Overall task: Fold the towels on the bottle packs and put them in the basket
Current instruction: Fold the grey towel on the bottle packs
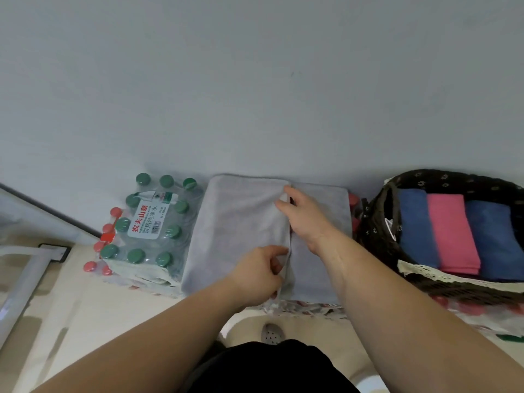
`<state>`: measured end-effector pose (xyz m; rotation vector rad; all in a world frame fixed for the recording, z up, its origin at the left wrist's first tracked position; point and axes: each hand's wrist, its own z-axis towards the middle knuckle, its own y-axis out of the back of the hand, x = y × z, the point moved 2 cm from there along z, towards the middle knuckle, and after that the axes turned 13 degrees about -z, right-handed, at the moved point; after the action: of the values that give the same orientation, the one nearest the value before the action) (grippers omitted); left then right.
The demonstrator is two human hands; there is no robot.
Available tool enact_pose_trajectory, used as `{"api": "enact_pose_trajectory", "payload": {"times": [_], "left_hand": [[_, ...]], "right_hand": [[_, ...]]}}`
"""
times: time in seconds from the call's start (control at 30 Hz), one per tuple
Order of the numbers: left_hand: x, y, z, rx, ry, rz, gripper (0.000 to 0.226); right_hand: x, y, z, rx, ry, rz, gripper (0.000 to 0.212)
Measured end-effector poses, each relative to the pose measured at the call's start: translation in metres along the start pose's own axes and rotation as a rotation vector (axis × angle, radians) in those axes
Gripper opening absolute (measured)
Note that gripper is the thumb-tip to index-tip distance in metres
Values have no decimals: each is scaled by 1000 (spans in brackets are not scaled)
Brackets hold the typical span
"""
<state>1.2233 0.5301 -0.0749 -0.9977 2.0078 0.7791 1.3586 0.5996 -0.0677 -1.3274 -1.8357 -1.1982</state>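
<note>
Two grips hold one grey towel (241, 222), which lies on the bottle packs (312, 307) against the wall, beside a green-capped pack (150, 222). The left grip (261, 275) pinches the near end of the folded flap's edge; the right grip (306, 219) pinches the far end. Three folded towels (450, 231) lie in the basket (377, 222) at right.

We see a pale grey terry towel (241, 222). The clear shrink-wrapped bottle pack (170, 251) shows green caps and a white label (147, 219) with red characters. The dark brown woven basket (453, 290) has black lining (442, 178) dotted with small pale flowers and cream lace trim (419, 270). Inside are blue folded towels (416, 222) and a pink folded towel (450, 231).
</note>
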Motion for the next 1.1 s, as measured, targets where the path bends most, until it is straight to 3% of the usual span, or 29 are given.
{"api": "enact_pose_trajectory", "payload": {"times": [0.1, 0.23, 0.37, 0.53, 0.67, 0.77, 0.87, 0.97, 1.1], "left_hand": [[-18, -2, -10, -24, -20, -80, 64], [-42, -16, -18, -11, -95, -146, 63], [-54, -48, -4, 65, -102, -24, 59], [-50, -67, 15, 132, -78, 147, 6], [-39, -56, 11, 109, -78, 53, 12], [-24, -27, 1, -36, -126, 90, 16], [-9, 12, -11, -335, -142, 136, 7], [10, 45, -28, -607, -111, 182, 14], [36, 70, -50, -808, -27, 177, 15]], "right_hand": [[4, 9, -2, -14, 59, -44, 65], [14, 32, -9, -182, 136, -107, 65], [6, 54, -14, -377, 129, -399, 69], [-24, 45, -14, -224, -10, -776, 100], [-26, 36, -11, -189, 25, -915, 92], [-19, 25, -10, -146, 85, -962, 85], [-8, 2, -4, -72, 160, -985, 80], [8, -31, 4, 16, 263, -1031, 76], [34, -73, 14, 134, 363, -1053, 72]]}}
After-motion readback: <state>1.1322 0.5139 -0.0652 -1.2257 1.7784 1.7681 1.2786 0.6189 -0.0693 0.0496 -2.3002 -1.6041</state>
